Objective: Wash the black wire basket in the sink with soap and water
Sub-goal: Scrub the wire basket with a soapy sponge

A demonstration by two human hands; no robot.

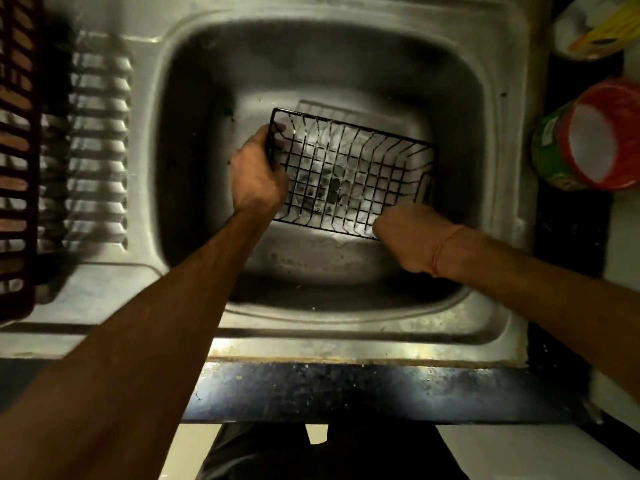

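The black wire basket (pixel 349 171) is held tilted over the drain inside the steel sink (pixel 194 140), its open side facing me. My left hand (pixel 258 174) grips its left end, thumb over the rim. My right hand (pixel 408 237) is curled at the basket's near right corner and touches the wires. The hand hides whether it holds a sponge or grips the wire. A thread band circles the right wrist.
A ribbed steel draining board (pixel 97 140) lies left of the basin, with a dark red slatted rack (pixel 17 150) at the far left. On the right counter stands a green and red container (pixel 588 136), and a yellow package (pixel 599 26) behind it. The dark counter edge (pixel 346 389) runs in front.
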